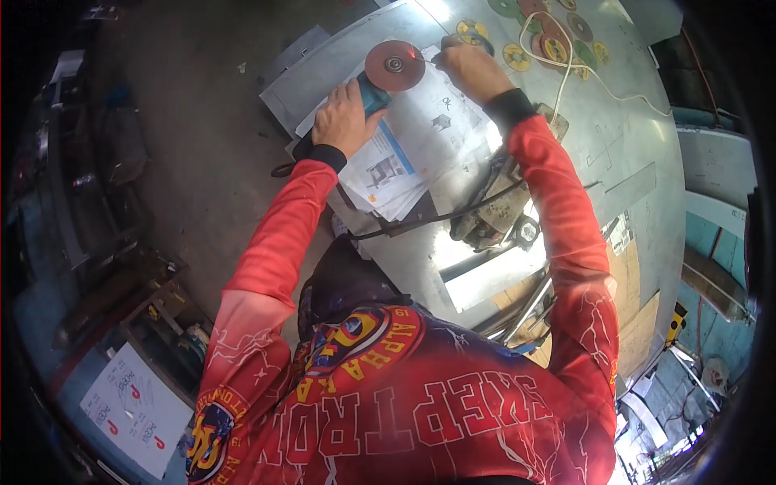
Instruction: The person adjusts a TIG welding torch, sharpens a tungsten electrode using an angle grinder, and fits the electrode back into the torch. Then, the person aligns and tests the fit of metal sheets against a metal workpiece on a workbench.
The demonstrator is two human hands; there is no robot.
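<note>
My left hand (pixel 343 120) is wrapped round the teal body of an angle grinder (pixel 373 95). The grinder lies over printed papers, its reddish-brown disc (pixel 404 79) facing up with a metal nut at the centre. Close to the disc's right edge is my right hand (pixel 477 71), fingers curled closed. A thin piece seems to reach from those fingers toward the disc, but I cannot make out what it is. Beneath both hands spread the printed sheets (pixel 392 158), some with drawings and handwriting.
Several coloured discs (pixel 580 27) lie at the table's far side, with a pale cord (pixel 614 97) looping over them. A dark cable (pixel 453 214) crosses the metal table (pixel 630 149). Dirty gloves or rags (pixel 493 212) and a tape measure (pixel 527 232) sit near my right forearm.
</note>
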